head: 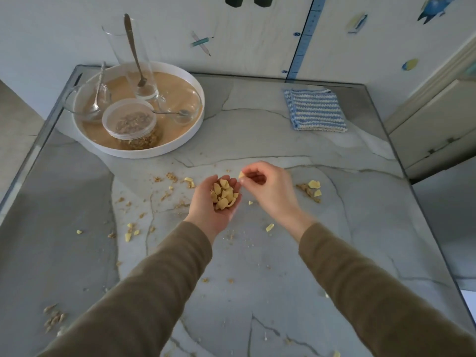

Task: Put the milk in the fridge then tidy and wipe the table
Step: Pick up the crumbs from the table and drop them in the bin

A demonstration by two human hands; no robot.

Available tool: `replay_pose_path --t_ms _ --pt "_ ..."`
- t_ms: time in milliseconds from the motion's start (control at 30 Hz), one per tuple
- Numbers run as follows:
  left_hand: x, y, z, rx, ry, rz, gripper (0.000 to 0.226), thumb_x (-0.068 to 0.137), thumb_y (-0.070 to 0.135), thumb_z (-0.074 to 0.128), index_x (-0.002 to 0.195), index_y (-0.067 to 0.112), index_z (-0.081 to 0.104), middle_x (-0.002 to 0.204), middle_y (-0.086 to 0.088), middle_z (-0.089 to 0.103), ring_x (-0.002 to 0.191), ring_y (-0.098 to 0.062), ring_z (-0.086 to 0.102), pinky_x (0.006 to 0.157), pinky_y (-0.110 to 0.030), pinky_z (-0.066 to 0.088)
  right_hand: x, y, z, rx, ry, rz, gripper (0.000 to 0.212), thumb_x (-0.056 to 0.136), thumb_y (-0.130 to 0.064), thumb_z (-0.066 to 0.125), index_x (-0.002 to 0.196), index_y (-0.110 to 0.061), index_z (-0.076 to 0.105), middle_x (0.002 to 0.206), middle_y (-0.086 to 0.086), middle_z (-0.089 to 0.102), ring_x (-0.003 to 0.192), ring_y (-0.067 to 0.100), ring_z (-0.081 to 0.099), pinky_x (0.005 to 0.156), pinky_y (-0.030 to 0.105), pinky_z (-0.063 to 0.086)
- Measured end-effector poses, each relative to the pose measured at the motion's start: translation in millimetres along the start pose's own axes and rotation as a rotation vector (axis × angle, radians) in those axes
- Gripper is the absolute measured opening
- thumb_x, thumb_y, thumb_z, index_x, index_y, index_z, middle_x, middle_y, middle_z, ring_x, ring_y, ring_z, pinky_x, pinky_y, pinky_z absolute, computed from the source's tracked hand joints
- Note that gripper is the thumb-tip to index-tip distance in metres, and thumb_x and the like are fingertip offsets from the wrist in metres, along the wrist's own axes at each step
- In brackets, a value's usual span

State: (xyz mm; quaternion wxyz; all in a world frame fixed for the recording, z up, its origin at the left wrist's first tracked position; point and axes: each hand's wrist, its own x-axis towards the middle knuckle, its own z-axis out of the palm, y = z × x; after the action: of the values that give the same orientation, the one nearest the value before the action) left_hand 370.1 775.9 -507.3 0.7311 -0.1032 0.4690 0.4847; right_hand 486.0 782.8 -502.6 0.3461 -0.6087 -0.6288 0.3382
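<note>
The right hand point(270, 188) pinches one yellow flake point(241, 174) in its fingers point(252, 173). The left hand point(216, 204) cups a flake pile point(223, 193). Light and probably brittle, so pinch edges gently.

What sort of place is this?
Likely a home, perhaps a family eating corner: a marble-look table strewn with food scraps, a tray of glassware, and a child's height chart on the wall.
</note>
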Motion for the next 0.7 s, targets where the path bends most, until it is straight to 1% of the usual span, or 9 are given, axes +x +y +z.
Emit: replay_pose_path --t_ms 100,167,233,300,467,500,567,633,700 --pt "2 -12 7 -0.005 -0.065 -0.075 0.023 0.092 0.024 0.045 0.079 0.01 0.058 0.072 -0.005 0.063 0.067 -0.017 0.064 0.056 -0.025 0.053 -16 -8 0 -0.082 -0.109 -0.095 0.015 0.082 -0.009 0.064 0.095 -0.004 0.068 0.095 0.008 0.068 0.083 0.012 0.059 0.07 0.003 0.04" --pt "4 -20 12 0.036 -0.105 -0.112 0.025 0.092 0.024 0.043 0.077 0.01 0.056 0.066 -0.004 0.063 0.057 -0.016 0.065 0.047 -0.019 0.052 -23 -7 -7 -0.104 -0.103 -0.123 0.013 0.083 -0.009 0.063 0.093 -0.004 0.069 0.095 0.01 0.068 0.083 0.014 0.059 0.07 0.007 0.04" --pt "6 -28 17 0.03 -0.122 -0.107 0.026 0.092 0.022 0.042 0.077 0.007 0.057 0.068 -0.007 0.065 0.062 -0.018 0.065 0.057 -0.023 0.055 -24 -4 -19 -0.072 -0.036 -0.12 0.012 0.084 -0.01 0.062 0.09 -0.004 0.07 0.093 0.009 0.069 0.084 0.014 0.06 0.071 0.012 0.043" --pt "8 -34 20 -0.01 -0.132 -0.092 0.026 0.092 0.019 0.042 0.075 0.006 0.057 0.073 -0.007 0.063 0.069 -0.019 0.063 0.071 -0.028 0.053 -23 4 -33 -0.056 0.036 -0.085 0.011 0.084 -0.01 0.061 0.089 -0.004 0.069 0.09 0.008 0.07 0.081 0.011 0.06 0.07 0.011 0.043" --pt "12 -42 27 0.054 -0.167 -0.098 0.029 0.092 0.021 0.041 0.07 0.012 0.056 0.057 -0.001 0.062 0.054 -0.013 0.064 0.068 -0.026 0.051 -15 34 -61 -0.119 0.155 0.02 0.01 0.083 -0.007 0.061 0.086 0.0 0.068 0.088 0.011 0.07 0.078 0.013 0.059 0.066 0.007 0.04" --pt "12 -42 28 0.057 -0.162 -0.103 0.029 0.092 0.022 0.041 0.07 0.012 0.056 0.057 0.0 0.063 0.054 -0.013 0.064 0.067 -0.026 0.051 -13 43 -66 -0.172 0.165 0.053 0.011 0.084 -0.008 0.061 0.089 0.0 0.067 0.091 0.012 0.069 0.082 0.017 0.06 0.068 0.011 0.04" --pt "13 -43 29 0.067 -0.16 -0.099 0.029 0.093 0.022 0.042 0.07 0.012 0.057 0.057 -0.001 0.063 0.053 -0.013 0.065 0.064 -0.024 0.054 -8 64 -73 -0.311 0.129 0.141 0.02 0.087 -0.013 0.058 0.101 -0.001 0.064 0.104 0.015 0.065 0.097 0.027 0.059 0.08 0.022 0.04" --pt "14 -45 28 0.072 -0.162 -0.085 0.028 0.092 0.021 0.043 0.07 0.011 0.057 0.057 -0.002 0.063 0.051 -0.013 0.065 0.059 -0.023 0.055 -6 81 -77 -0.437 0.03 0.237 0.034 0.089 -0.022 0.057 0.118 -0.004 0.056 0.12 0.015 0.056 0.112 0.03 0.051 0.093 0.029 0.037" --pt "15 -46 28 0.075 -0.153 -0.08 0.027 0.091 0.02 0.044 0.07 0.009 0.058 0.058 -0.003 0.063 0.05 -0.014 0.065 0.058 -0.025 0.056 -6 91 -75 -0.549 -0.056 0.253 0.042 0.088 -0.029 0.056 0.125 -0.01 0.051 0.127 0.013 0.05 0.12 0.031 0.043 0.101 0.034 0.034"
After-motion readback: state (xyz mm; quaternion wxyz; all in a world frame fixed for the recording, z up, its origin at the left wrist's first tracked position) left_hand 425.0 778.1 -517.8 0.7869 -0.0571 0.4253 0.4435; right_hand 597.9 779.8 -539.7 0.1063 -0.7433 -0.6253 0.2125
